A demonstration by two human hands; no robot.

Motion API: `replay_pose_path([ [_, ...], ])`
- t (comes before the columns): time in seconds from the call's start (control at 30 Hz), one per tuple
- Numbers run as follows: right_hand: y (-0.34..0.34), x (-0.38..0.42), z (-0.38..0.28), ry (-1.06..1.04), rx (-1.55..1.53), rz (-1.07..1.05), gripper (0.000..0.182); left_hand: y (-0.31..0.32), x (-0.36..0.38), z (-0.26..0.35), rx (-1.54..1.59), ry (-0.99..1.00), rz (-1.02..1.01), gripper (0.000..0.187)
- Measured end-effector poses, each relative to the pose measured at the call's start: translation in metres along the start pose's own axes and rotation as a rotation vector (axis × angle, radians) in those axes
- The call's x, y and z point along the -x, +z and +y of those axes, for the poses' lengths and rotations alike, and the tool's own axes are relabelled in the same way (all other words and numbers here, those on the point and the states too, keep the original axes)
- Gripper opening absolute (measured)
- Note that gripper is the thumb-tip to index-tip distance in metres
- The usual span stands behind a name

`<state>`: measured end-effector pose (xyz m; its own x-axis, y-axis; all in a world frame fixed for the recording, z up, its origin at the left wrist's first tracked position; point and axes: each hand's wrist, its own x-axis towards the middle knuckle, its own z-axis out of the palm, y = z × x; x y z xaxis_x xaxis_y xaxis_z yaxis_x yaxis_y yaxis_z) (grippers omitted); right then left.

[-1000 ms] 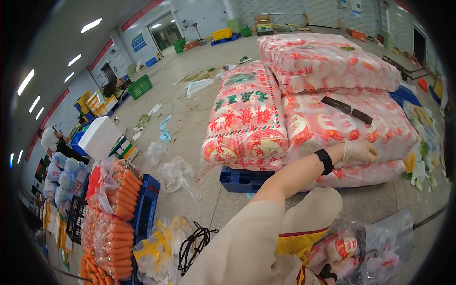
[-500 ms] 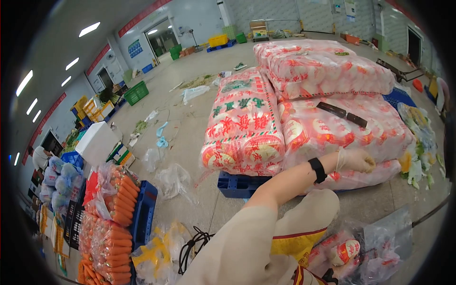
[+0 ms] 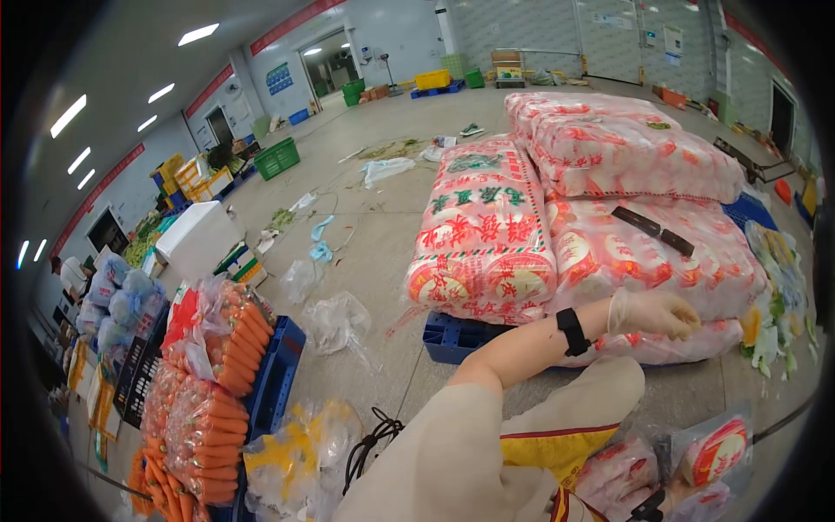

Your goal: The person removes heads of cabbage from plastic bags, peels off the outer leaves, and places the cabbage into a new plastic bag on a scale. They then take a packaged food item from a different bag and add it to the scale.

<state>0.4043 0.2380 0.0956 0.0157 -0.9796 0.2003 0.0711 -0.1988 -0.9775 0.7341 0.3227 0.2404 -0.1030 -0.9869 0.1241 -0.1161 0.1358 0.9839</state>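
Sacks: at least four, piled at 2 to 3 o'clock; bulging clear film with red print, and green lettering on the leftmost sack.
Carrots: two bagged bundles or more at 8 o'clock, glossy and tapered, with loose carrots below.
Pallets: one blue plastic pallet under the sacks, another beside the carrots.
White box: one, smooth and block-shaped, tilted at 9 o'clock.
Green crate: one, slatted plastic, at 10 o'clock.
Left hand: one thin pale glove; the left hand lies against the sacks toward 3 o'clock, fingers curled in together; whether they pinch film, I cannot tell.
Right hand: the right hand is at 4 to 5 o'clock, mostly hidden just beside the packet; I cannot tell how its fingers stand.
Packet: one rounded, red-printed packet in crinkled clear plastic at 4 o'clock; half a second ago only clear plastic showed there, and a printed packet lay further left.
Dark strips: two flat, narrow strips on a sack, about 3 o'clock, end to end, as before.
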Motion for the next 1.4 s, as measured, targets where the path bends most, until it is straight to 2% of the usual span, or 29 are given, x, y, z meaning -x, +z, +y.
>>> replay_pose_path([
  [0.07,0.003,-0.001,-0.003,-0.016,-0.019,-0.024,0.071,0.011,0.002,0.004,-0.2,0.022,-0.035,0.053],
  [0.4,0.003,0.0,-0.014,-0.076,-0.065,-0.042,0.072,0.047,-0.005,0.017,-0.136,0.061,-0.132,0.067],
  [0.47,0.0,-0.001,-0.013,-0.083,-0.066,-0.039,0.073,0.062,-0.01,0.015,0.052,-0.027,-0.135,0.076],
  [0.63,-0.021,-0.006,-0.011,-0.109,-0.056,-0.014,0.073,0.111,-0.03,-0.002,0.156,-0.16,-0.259,0.086],
  [0.7,-0.032,-0.008,-0.011,-0.125,-0.057,-0.013,0.074,0.131,-0.036,-0.003,0.356,-0.209,-0.228,0.084],
  [0.73,-0.039,-0.007,-0.011,-0.132,-0.056,-0.016,0.074,0.137,-0.03,-0.001,0.542,-0.131,-0.311,0.086],
  [0.8,-0.053,-0.011,-0.016,-0.143,0.003,-0.126,0.074,0.136,-0.023,0.007,0.734,-0.098,-0.447,0.086],
  [0.83,-0.057,-0.014,-0.029,-0.155,0.072,-0.221,0.074,0.138,-0.02,-0.004,0.692,-0.027,-0.402,0.083],
  [0.87,-0.063,-0.02,-0.045,-0.172,0.172,-0.344,0.074,0.139,-0.026,-0.001,0.807,-0.171,-0.379,0.082],
  [0.9,-0.035,-0.013,-0.094,-0.077,0.027,-0.452,0.087,0.14,-0.036,0.0,0.909,-0.302,-0.364,0.087],
  [0.93,-0.035,-0.012,-0.122,-0.006,0.061,-0.555,0.1,0.138,-0.039,-0.009,0.938,-0.377,-0.45,0.089],
  [0.97,-0.04,-0.02,-0.137,-0.128,0.392,-0.607,0.101,0.136,-0.047,-0.017,0.959,-0.439,-0.515,0.092],
  [1.03,-0.042,-0.03,-0.146,-0.334,0.459,-0.722,0.1,0.144,-0.048,-0.025,1.107,-0.5,-0.511,0.091],
  [1.07,-0.045,-0.033,-0.153,-0.301,0.488,-0.68,0.1,0.15,-0.051,-0.03,1.122,-0.53,-0.561,0.091],
  [1.13,-0.05,-0.038,-0.162,-0.491,0.691,-0.784,0.096,0.159,-0.059,-0.042,1.343,-0.541,-0.496,0.089],
  [1.17,-0.05,-0.037,-0.164,-0.475,0.711,-0.767,0.096,0.164,-0.061,-0.046,1.351,-0.553,-0.523,0.089],
  [1.23,-0.054,-0.037,-0.163,-0.621,0.91,-0.533,0.101,0.174,-0.062,-0.055,1.4,-0.455,-0.339,0.087],
  [1.27,-0.054,-0.036,-0.16,-0.65,0.903,-0.324,0.106,0.178,-0.066,-0.056,1.423,-0.402,-0.327,0.083],
  [1.3,-0.054,-0.035,-0.156,-0.648,0.917,-0.316,0.106,0.18,-0.071,-0.058,1.428,-0.404,-0.343,0.083],
  [1.37,-0.054,-0.028,-0.144,-0.097,0.394,-0.172,0.108,0.186,-0.078,-0.065,1.343,-0.299,-0.229,0.079],
  [1.4,-0.048,-0.024,-0.133,0.079,0.1,-0.231,0.094,0.186,-0.081,-0.071,1.382,-0.272,-0.21,0.075],
])
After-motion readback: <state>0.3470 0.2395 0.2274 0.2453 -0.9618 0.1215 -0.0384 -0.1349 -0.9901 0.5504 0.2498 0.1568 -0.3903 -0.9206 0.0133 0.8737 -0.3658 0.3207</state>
